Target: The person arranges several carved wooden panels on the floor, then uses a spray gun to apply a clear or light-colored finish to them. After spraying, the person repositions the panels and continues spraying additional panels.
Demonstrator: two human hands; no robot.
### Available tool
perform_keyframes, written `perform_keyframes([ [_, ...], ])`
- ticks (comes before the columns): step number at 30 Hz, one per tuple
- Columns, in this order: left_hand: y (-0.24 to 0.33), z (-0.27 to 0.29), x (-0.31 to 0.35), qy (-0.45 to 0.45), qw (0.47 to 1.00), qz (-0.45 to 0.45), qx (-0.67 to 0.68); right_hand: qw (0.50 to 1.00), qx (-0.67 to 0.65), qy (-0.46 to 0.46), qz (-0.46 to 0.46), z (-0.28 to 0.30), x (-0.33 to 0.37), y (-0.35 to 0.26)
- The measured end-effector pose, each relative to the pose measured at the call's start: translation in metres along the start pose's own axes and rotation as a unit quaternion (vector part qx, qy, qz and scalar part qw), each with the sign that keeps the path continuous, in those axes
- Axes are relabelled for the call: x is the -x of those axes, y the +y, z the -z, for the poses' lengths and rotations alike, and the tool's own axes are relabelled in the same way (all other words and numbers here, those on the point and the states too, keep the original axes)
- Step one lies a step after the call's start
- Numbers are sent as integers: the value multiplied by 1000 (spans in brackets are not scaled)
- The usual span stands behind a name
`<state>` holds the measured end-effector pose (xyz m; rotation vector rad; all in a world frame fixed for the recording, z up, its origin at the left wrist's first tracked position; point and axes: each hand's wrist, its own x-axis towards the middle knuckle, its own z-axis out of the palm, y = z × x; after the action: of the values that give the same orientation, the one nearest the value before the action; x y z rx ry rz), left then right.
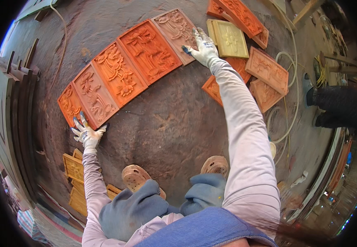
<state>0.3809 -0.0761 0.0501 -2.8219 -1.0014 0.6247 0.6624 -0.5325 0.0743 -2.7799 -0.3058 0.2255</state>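
Several carved wooden panels lie edge to edge in a row on the floor, curving from lower left to upper right. My left hand (87, 133), in a white glove with blue fingertips, is open, fingers spread at the lower edge of the leftmost orange panel (69, 103). Beside that panel come a pale brown panel (97, 99), a bright orange panel (118, 73) and a deep red-orange panel (150, 49). At the row's far right end, my right hand (205, 47), gloved likewise, spreads its fingers over the edge of another pale brown panel (173, 31).
Right of the row, a cream carved panel (230, 39), red-orange panels (244, 18) and pale brown panels (267, 70) lie loosely piled. A pale hose (294, 70) loops past them. Yellowish panels (74, 168) lie by my left forearm. Another person's legs (341, 105) show at right.
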Motion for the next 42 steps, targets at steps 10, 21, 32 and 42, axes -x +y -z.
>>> perform_keyframes([
  [10, -8, -13, -1, 55, 997, -34, 34, 969, 248, -24, 3, 192, 207, 85],
  [21, 43, -17, 21, 248, 926, -260, 113, 917, 46, -236, -318, 152, 590, 143],
  [32, 81, 14, 130, 168, 891, -391, 156, 972, -143, -46, -180, 13, 535, 159],
  [42, 84, -10, 193, 66, 897, -394, 190, 903, -378, -184, -93, 29, 436, 45],
])
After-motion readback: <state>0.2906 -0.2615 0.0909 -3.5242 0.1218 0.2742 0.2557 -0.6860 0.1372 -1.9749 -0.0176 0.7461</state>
